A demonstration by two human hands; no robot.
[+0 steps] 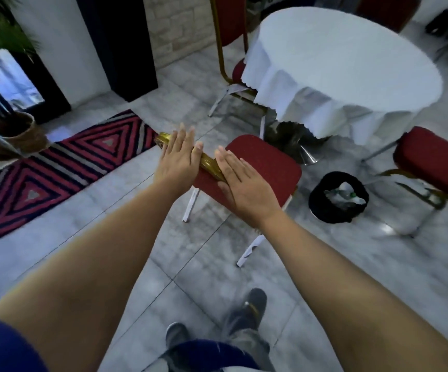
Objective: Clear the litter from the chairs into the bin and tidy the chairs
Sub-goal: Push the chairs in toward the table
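Both hands (pixel 204 170) flat on chair-back (pixel 209 163)

Red-cushioned chair (pixel 265 167), gold frame, upright by draped table; black bin (pixel 324 208) beside it, holding litter (pixel 347 194).

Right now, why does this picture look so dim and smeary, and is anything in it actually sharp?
Head view: the room is dim with a bluish cast. The striped rug and the right-hand red chair smear with motion blur, and the wide lens bends the edges. The left hand and right hand on the gold chair back are sharpest; floor glare sits beside the black bin.
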